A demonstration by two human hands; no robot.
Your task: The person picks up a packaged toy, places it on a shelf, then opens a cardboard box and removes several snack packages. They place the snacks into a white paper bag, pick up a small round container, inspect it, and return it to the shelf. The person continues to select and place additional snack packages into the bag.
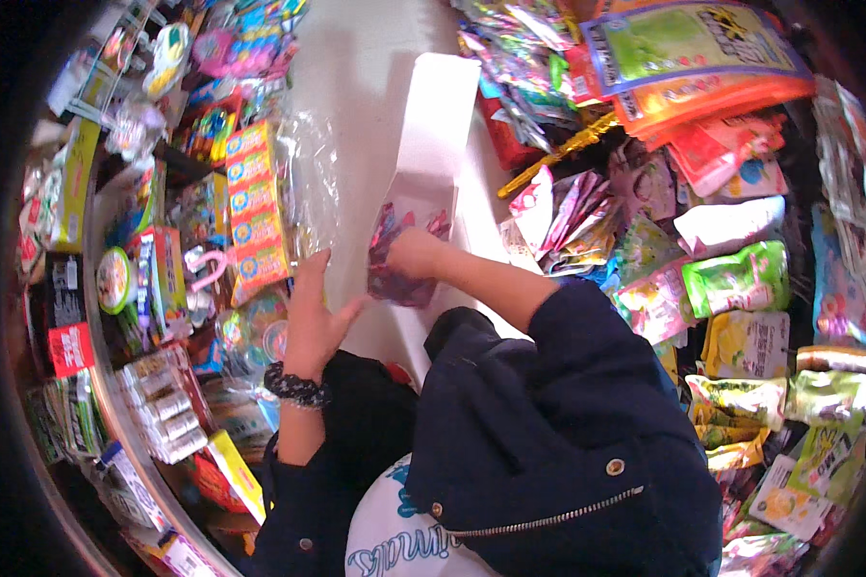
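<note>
A tall white cardboard box (436,108) stands on the pale floor before me, its long flap raised at the far side. Small packets in shiny red and purple wrapping (382,278) lie inside it. My right hand (415,254) reaches into the box among these packets; its fingertips are hidden, so I cannot tell whether it grips one. My left hand (314,317), with a dark patterned scrunchie (296,384) at the wrist, is apart from the box on its left. Its thumb and fingers are spread with nothing held, close to a clear plastic wrapper (314,180) beside a row of orange-yellow boxes (252,209).
Shelves at left hold boxed goods, a pink plastic hook (208,269) and a round green-rimmed tub (115,280). At right, bagged snacks crowd the display, among them a green pouch (736,280) and large orange packs (707,94). A gold stick-like pack (556,155) juts toward the floor.
</note>
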